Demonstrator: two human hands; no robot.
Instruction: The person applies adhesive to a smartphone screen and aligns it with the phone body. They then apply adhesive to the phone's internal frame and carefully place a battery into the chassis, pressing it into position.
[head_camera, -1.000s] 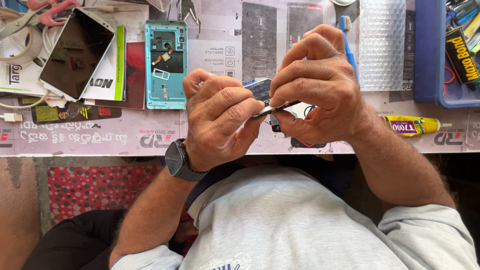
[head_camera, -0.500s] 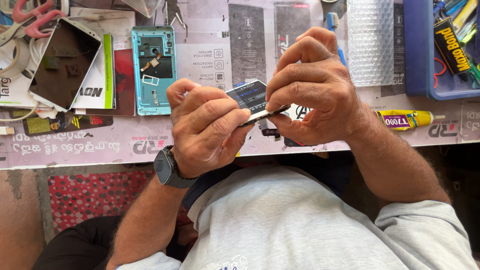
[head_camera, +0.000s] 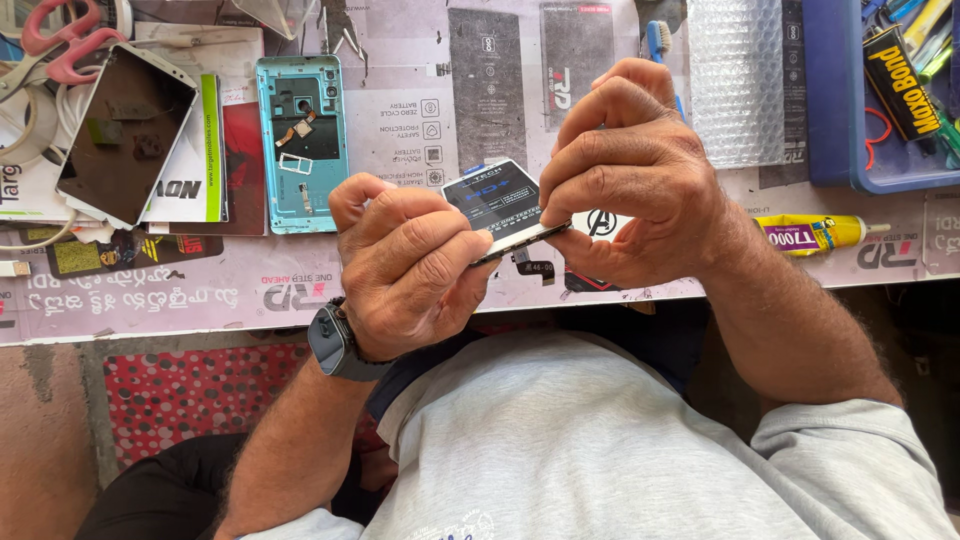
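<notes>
Both hands up over the near edge of the table (head_camera: 150, 300), and between them a thin dark battery (head_camera: 497, 195), flat, tilted, label side facing up. The left hand (head_camera: 410, 265) pinches its near-left edge between thumb and curled fingers. The right hand (head_camera: 630, 180) closes on the right end, fingertips pressed together along the rim.

By the look of it this is a light thing, stiff enough along its length but thin, the sort of part that would likely dent or bend under a hard squeeze. The glossy face looks slick. Best hold, I'd judge, is just what shows: edges only, one hand at each end, no pressure on the flat.

Far left, a blue phone shell (head_camera: 303, 140) lies open, insides showing, and a dark screen (head_camera: 125, 135) rests aslant beside it. A yellow glue tube (head_camera: 815, 233) lies to the right, apart from the hands.

What can't be made out: the battery's underside and its right end, buried under the right fingers. Whether anything thin sits between those fingertips and the edge, I can't tell. The blue tray (head_camera: 835, 120) at far right is cut off by the frame.
</notes>
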